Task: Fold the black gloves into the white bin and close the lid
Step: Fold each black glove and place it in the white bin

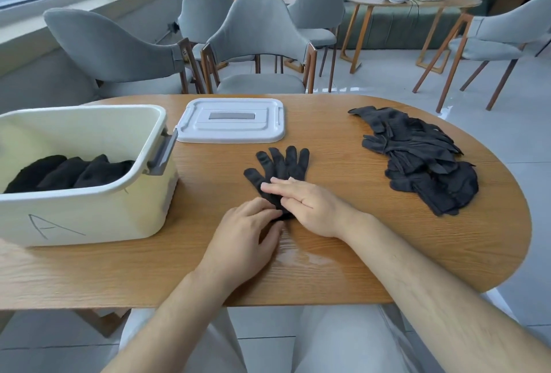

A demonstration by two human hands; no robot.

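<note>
A person seated at a wooden table (372,253) is working on a single black glove (283,163), which is lying flat near the middle of the tabletop with its fingers pointing away. The right hand (310,208) is pressing down on the glove's lower part, its fingers (277,186) lying straight and held close together across the fabric. The left hand (244,232) is curling its fingertips (267,208) over the cuff end and pinching it, thumb tucked underneath; how much of the cuff it is gripping cannot be told.

A hand-drawn letter "A" (47,225) is showing on the near wall of the white bin (119,208), which is standing open at the left of the table with a grey handle (162,153) on its end. Inside, a row of folded gloves (68,174) is sitting side by side against the bottom.

The lid (232,120) is lying flat on the table just beyond the bin, a grey strip set in its top; no writing on it is readable. A loose pile of gloves (423,163) is waiting well apart at the right edge, and grey chairs (256,35) are standing behind
</note>
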